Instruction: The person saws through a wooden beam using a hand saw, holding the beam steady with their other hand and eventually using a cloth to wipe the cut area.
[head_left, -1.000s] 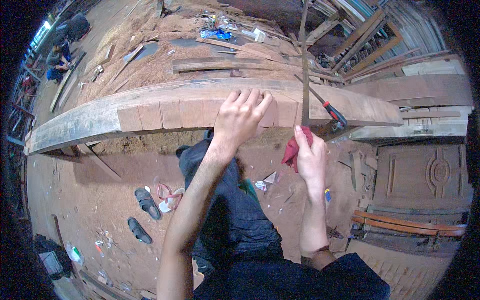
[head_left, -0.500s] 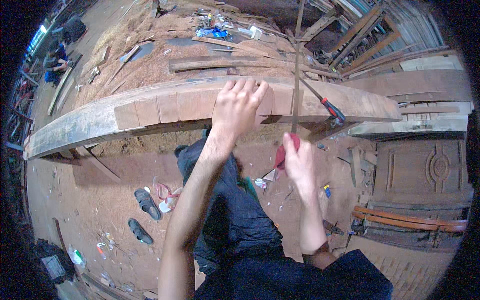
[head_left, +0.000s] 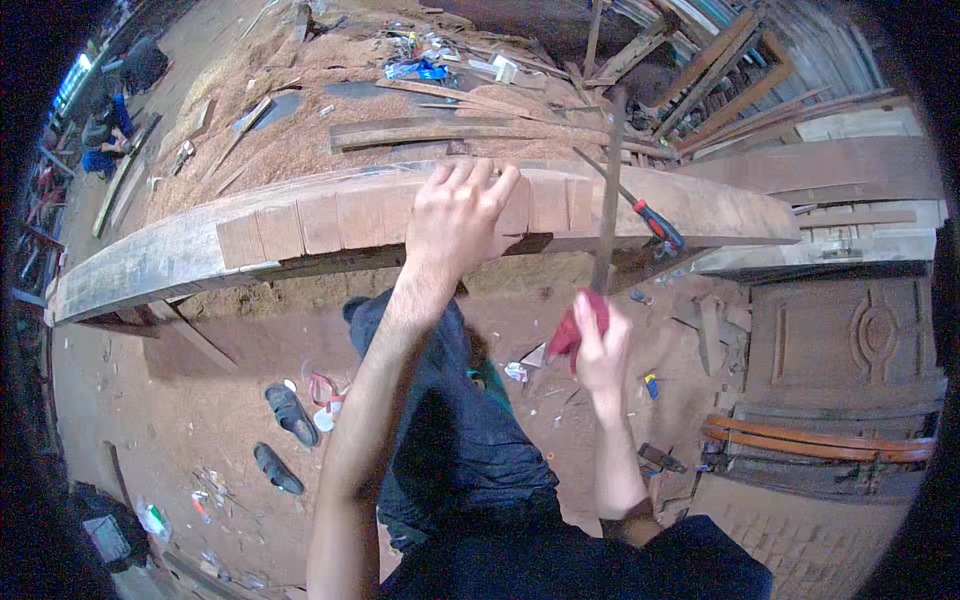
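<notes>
"What has just changed?"

"Over the last half second my right hand (head_left: 603, 345) has come lower, toward me, bringing the saw (head_left: 609, 205) with it. The blurred blade now slants right at its far end. I judge this to be part of a stroke; whether the teeth are in the wood, I can't tell."

"Where is the wood?"

"A long timber beam (head_left: 370, 212) runs crosswise before me, with a row of lines across its near side. The blade crosses it right of them."

"And your hands?"

"My left hand (head_left: 455, 215) lies on the beam, knuckles raised, fingers bent over the top; I can't tell whether it grips or only presses. That forearm slopes up from the lower left. My right hand is wrapped around the saw's red handle (head_left: 568, 330), thumb on top. A red-and-black screwdriver (head_left: 657, 223) rests on the beam, right of the blade."
</notes>
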